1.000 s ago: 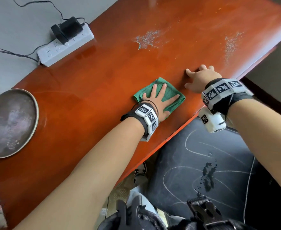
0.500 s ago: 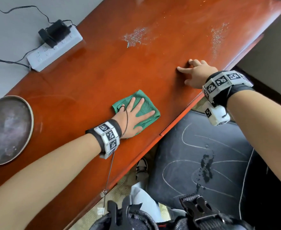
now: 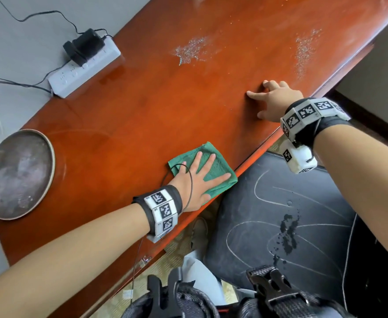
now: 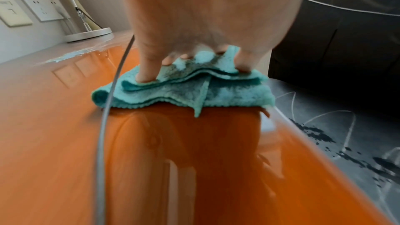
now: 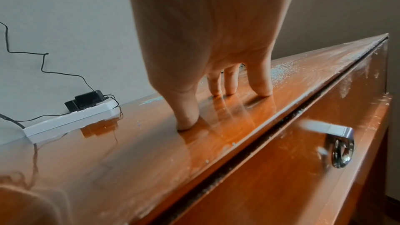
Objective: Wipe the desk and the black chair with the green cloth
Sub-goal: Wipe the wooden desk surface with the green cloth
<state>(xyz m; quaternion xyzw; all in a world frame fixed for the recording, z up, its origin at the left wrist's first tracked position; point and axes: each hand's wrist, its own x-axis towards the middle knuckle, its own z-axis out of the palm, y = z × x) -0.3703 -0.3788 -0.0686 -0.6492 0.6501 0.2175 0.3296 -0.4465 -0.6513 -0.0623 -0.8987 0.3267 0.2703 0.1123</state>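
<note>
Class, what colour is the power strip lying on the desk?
White, with a black adapter plugged into it. The power strip shows best in the head view.

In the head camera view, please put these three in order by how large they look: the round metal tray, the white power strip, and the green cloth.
Largest to smallest, as seen in the head view:
1. Round metal tray, clearly the largest.
2. White power strip.
3. Green cloth, partly covered by the left hand.

The last two look close; the strip lies farther away, so their order is unsure.

Green cloth [image 3: 213, 171]; red-brown desk [image 3: 142, 115]; black chair [image 3: 268, 216], white chalk lines.
</note>
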